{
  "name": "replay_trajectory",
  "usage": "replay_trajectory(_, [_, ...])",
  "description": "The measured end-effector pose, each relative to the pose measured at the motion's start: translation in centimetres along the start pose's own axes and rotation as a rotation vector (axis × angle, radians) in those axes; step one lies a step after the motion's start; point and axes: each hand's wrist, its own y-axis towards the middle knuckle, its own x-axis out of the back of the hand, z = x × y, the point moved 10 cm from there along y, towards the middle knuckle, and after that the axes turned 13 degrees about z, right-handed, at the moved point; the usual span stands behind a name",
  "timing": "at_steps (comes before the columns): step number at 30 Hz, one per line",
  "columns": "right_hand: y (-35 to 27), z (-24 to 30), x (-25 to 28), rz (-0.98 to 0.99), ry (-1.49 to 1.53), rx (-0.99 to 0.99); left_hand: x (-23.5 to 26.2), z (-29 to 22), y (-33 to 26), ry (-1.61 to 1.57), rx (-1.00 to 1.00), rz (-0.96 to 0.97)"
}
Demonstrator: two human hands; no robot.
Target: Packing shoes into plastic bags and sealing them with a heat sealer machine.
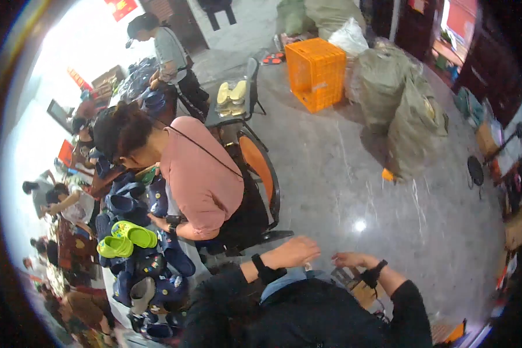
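Observation:
My left hand (297, 252) hovers in front of my chest with its fingers loosely curled; a black band wraps its wrist. My right hand (350, 259) is close beside it, fingers pointing left toward the left hand, also with a black wristband. The two hands are almost touching. Nothing is clearly visible in either one. Both arms are in dark sleeves. Under them lie a light blue cloth (284, 279) and a brown cardboard-like piece (356, 285).
To the left, a person in a pink shirt (200, 180) sits on an orange-backed chair (261, 165) at a table piled with dark blue clogs (156, 261) and lime green clogs (127, 238). An orange crate (316, 72) and big sacks (400, 110) stand on the grey floor behind.

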Motion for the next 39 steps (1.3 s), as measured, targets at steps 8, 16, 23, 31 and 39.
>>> replay_trajectory(8, [-6.5,-1.8,14.9,-0.210,0.181,-0.004,5.5,9.1,15.0,-0.089,-0.175,-0.064])
replay_trajectory(16, [-9.3,3.9,36.3,-0.163,0.038,-0.203,15.0,24.8,27.2,0.002,-0.127,-0.137])
replay_trajectory(23, [-12.4,6.4,50.0,-0.233,0.243,-0.151,20.1,35.0,34.4,0.045,-0.121,-0.004])
replay_trajectory(31, [-7.7,7.5,73.3,-0.231,-0.063,-0.220,24.3,51.0,37.1,0.047,0.164,-0.056])
replay_trajectory(39, [7.6,26.1,84.4,0.174,-0.369,-0.069,30.2,62.9,30.8,0.128,0.561,-0.185])
